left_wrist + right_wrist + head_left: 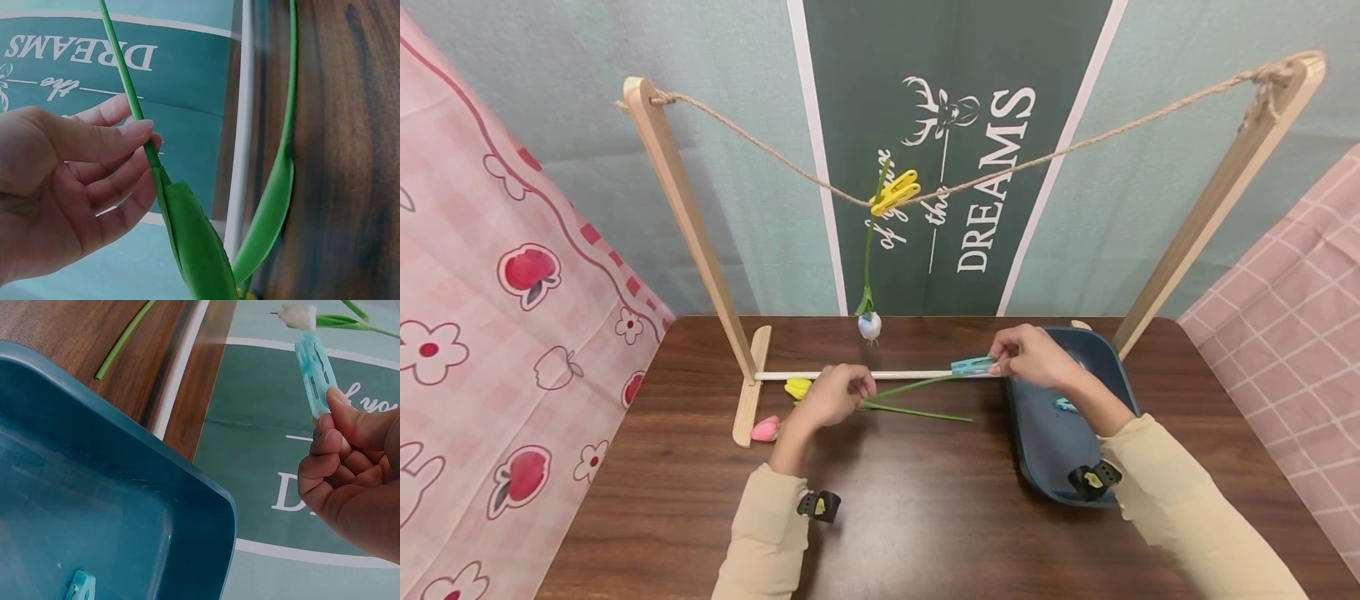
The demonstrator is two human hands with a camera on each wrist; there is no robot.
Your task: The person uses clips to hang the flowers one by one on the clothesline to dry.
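Note:
My left hand (835,395) pinches the green stem (128,87) of an artificial tulip between thumb and fingers, just above its leaf. A pink bloom (766,429) and a yellow bloom (797,388) lie to its left; the hand partly hides which one joins the held stem. A second stem (925,412) lies on the table. My right hand (1033,357) holds a light-blue clothespin (314,372) by its handle end, near the tip of the held stem. Above, a yellow clothespin (896,193) clips a white tulip (869,325) upside down on the rope (775,153).
Two wooden posts (688,225) carry the rope, joined low down by a white rod (910,375). On the right of the brown table (917,517) stands a dark-blue tub (1022,450), with another light-blue clothespin (81,586) inside. Printed curtains hang around.

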